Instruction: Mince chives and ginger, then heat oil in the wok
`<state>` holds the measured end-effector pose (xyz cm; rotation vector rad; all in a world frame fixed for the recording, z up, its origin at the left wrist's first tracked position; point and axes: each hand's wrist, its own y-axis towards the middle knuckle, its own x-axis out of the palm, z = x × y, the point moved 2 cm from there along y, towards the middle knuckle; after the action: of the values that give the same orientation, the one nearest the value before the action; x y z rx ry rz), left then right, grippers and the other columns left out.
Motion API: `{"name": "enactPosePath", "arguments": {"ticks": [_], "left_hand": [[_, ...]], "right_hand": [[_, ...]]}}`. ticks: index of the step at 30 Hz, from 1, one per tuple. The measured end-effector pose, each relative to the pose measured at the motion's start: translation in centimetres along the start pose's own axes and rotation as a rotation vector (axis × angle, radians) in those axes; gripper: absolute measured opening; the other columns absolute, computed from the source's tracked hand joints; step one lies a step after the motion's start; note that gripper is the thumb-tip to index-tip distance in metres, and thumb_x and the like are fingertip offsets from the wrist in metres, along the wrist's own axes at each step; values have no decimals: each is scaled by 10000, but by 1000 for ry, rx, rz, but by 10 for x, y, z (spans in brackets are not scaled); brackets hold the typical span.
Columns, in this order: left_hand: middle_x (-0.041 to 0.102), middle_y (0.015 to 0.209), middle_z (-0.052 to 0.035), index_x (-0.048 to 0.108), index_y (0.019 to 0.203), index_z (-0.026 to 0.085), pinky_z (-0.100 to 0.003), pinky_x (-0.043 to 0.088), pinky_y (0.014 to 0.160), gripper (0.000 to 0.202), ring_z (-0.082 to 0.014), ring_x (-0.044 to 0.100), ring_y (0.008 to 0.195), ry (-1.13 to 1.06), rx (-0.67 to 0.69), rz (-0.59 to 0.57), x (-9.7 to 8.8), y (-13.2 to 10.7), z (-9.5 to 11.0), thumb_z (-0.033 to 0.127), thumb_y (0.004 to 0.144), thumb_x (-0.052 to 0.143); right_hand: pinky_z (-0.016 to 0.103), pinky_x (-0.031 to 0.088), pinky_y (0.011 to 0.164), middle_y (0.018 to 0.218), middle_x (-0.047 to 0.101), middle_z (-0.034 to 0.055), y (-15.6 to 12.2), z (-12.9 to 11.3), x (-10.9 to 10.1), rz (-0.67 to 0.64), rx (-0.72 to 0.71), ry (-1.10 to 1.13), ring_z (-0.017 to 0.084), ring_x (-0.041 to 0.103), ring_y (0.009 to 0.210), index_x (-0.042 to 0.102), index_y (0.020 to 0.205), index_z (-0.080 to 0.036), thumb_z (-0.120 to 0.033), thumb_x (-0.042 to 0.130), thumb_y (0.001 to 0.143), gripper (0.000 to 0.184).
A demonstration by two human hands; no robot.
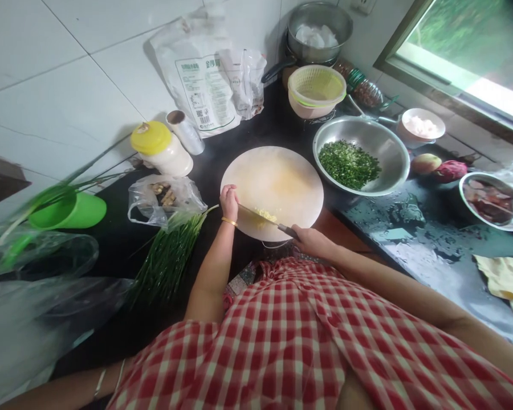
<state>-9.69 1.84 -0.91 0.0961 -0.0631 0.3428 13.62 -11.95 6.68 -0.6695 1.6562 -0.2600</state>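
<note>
A round, pale cutting board lies on the dark counter in front of me. My right hand grips the dark handle of a kitchen knife, its blade low over the board's near part. At the far end of the blade is my left hand, fingers closed at the knife's tip; a gold bangle circles that wrist. Finely chopped pale-yellow bits, perhaps ginger or garlic, lie along the blade. Left of the board rest long green chives and a clear plastic bag with ginger-like pieces.
Right of the board stand a steel bowl of chopped greens, a white bowl and a steel bowl of dark meat-like pieces. Behind are a colander and a pan. A yellow-lidded jar and green cup stand left.
</note>
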Motion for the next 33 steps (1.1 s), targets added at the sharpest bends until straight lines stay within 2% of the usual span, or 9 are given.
{"name": "enactPosePath", "arguments": {"ticks": [3,8,13,17,20,23,27,33], "left_hand": [[363,432,56,557,800,184,-226,296,459,186,-104,355,395,41,49,6,-2,-7,5,247,834,386],[353,425,65,541,770,182,-220,288,455,150,-96,344,391,8,-19,40,-13,-11,4,236,813,408],[369,418,64,537,795,178,-218,289,457,164,-99,357,394,37,40,85,-21,-21,6,226,830,385],[357,408,76,536,781,174,-213,277,441,150,-89,340,373,14,-3,100,-32,-25,3,228,820,401],[364,408,75,538,777,173,-211,278,441,151,-88,353,375,32,-7,104,-36,-29,2,217,820,400],[375,412,73,545,800,173,-208,279,446,159,-88,359,382,42,24,155,-33,-32,4,205,823,391],[368,395,78,522,795,172,-209,291,451,162,-91,350,372,-32,6,220,-23,-34,1,190,821,364],[370,402,77,523,795,168,-215,310,474,173,-87,372,381,16,48,225,-14,-36,5,210,836,360]], "right_hand": [[243,347,588,930,660,81,2,4,6,9,79,-17,190,622,791,454,1085,-205,-327,387,883,246],[259,341,563,925,660,88,0,-2,1,38,3,-78,209,621,784,459,1081,-210,-340,400,867,256],[257,330,543,898,669,81,0,-1,4,18,27,-100,202,626,755,463,1072,-213,-330,374,880,242],[253,338,560,913,664,78,-1,-6,8,38,-55,-114,201,624,775,459,1078,-211,-317,401,863,247],[249,347,565,910,665,77,-1,-7,11,1,-26,-98,194,622,765,469,1075,-210,-320,381,876,244],[249,361,578,917,663,81,2,0,4,-17,-18,-114,194,620,773,472,1087,-215,-318,385,877,250],[260,378,623,948,655,98,9,14,-15,25,-30,-219,207,618,818,478,1115,-206,-260,418,848,279],[261,388,642,957,660,89,16,24,-16,-3,10,-222,201,616,835,491,1116,-208,-233,413,842,286]]}}
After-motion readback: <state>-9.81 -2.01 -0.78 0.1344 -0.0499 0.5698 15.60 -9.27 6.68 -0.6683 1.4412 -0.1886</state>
